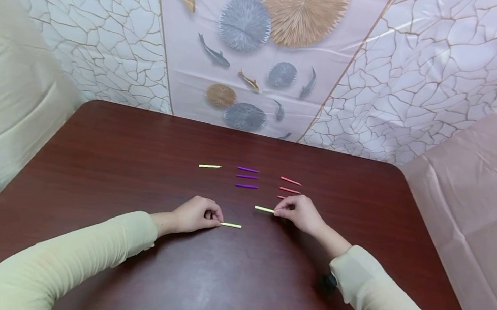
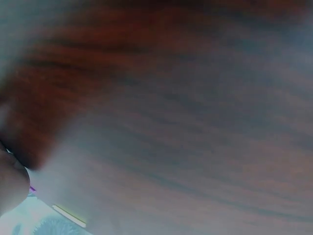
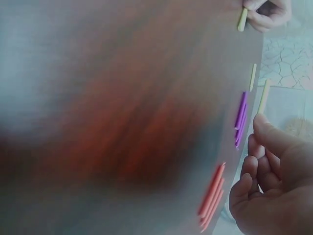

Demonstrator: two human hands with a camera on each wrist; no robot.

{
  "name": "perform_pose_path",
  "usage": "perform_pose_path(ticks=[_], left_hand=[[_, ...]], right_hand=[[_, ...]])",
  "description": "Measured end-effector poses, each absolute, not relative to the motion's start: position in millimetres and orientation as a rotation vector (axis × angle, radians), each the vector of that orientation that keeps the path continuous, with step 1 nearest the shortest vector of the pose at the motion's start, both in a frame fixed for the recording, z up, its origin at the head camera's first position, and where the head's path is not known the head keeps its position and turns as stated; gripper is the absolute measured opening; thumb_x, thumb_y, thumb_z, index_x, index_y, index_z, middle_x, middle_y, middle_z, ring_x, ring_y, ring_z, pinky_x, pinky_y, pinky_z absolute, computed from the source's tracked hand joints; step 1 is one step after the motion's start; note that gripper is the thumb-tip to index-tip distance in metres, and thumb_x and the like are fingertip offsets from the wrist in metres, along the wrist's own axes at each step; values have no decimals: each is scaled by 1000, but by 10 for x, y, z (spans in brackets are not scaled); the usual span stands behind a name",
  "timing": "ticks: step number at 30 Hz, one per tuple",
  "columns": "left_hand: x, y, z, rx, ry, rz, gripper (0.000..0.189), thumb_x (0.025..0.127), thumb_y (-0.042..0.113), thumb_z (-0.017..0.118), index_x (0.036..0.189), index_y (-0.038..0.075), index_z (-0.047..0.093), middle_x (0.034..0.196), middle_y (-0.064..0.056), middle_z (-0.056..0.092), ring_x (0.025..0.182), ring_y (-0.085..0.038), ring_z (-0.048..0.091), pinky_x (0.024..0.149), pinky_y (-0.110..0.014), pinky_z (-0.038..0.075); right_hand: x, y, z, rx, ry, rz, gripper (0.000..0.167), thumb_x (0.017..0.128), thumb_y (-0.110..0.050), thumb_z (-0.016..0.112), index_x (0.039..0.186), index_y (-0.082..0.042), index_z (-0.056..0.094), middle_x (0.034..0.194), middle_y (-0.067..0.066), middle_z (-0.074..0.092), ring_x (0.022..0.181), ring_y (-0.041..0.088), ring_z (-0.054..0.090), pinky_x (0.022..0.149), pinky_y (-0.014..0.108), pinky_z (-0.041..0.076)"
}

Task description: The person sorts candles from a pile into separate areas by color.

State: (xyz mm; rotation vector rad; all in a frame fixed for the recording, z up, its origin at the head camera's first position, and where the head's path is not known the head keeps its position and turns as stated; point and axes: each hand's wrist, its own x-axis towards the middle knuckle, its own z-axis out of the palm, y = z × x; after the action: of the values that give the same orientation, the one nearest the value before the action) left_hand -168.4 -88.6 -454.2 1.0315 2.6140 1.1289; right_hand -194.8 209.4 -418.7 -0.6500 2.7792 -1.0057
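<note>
My left hand (image 1: 197, 214) pinches one end of a pale yellow crayon (image 1: 231, 225) low over the table, left of centre. Across from it, my right hand (image 1: 301, 213) holds another pale yellow crayon (image 1: 264, 209) between thumb and fingertips; the right wrist view shows this crayon (image 3: 264, 97) standing out past the thumb. A third yellow crayon (image 1: 209, 166) lies farther back. Several purple crayons (image 1: 247, 177) form a stacked column beside it. To their right are red crayons (image 1: 290, 190), the nearest partly hidden behind my right hand.
The dark reddish-brown table (image 1: 197, 282) has rounded far corners. Behind it hangs a patterned cloth (image 1: 192, 82), with plain pale cloth (image 1: 468, 164) at both sides. The left wrist view is mostly blurred tabletop, with little of the hand visible.
</note>
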Motion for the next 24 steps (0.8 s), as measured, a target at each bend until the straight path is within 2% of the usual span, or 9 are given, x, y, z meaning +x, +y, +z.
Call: perform_pose_path(ticks=[4,6,8,11,14,24], left_hand=[[-1653,-966,-4551,1007,2625,1130,4,80,12,70,78,9,68,72,4,62,65,2,49,62,-15,45],[-1639,-1003,-4550,1005,2633,1139,3,80,11,70,78,9,68,72,4,62,65,3,49,62,-15,45],[-1631,-1038,-4550,999,2642,1146,3,80,11,70,77,10,68,72,4,62,65,3,49,62,-15,45],[-1623,-1085,-4554,982,2645,1145,4,80,13,70,78,10,69,73,4,63,66,3,50,62,-15,45],[-1614,-1128,-4557,968,2643,1137,5,81,14,70,79,9,69,74,4,63,66,3,50,63,-15,45],[-1563,-1259,-4537,942,2660,1138,3,81,11,69,78,10,69,73,4,63,66,2,50,63,-15,45]], right_hand=[[-2091,1923,-4163,-641,2778,-982,6,77,-11,74,75,-5,73,74,5,71,68,5,55,66,24,47],[-2164,1837,-4152,-665,2779,-978,5,78,-9,73,76,-5,73,74,6,71,67,6,57,81,32,48],[-2228,1746,-4136,-664,2785,-966,5,78,-11,73,76,-6,73,74,5,71,68,6,58,85,37,46],[-2319,1621,-4118,-663,2782,-955,7,79,-13,73,76,-7,74,75,6,72,69,7,58,82,34,45],[-2406,1503,-4116,-634,2770,-970,8,78,-15,74,77,-7,74,78,7,72,71,9,57,66,25,44],[-2680,1093,-4162,-653,2748,-976,11,79,-17,74,78,-6,74,79,7,72,75,10,58,69,23,44]])
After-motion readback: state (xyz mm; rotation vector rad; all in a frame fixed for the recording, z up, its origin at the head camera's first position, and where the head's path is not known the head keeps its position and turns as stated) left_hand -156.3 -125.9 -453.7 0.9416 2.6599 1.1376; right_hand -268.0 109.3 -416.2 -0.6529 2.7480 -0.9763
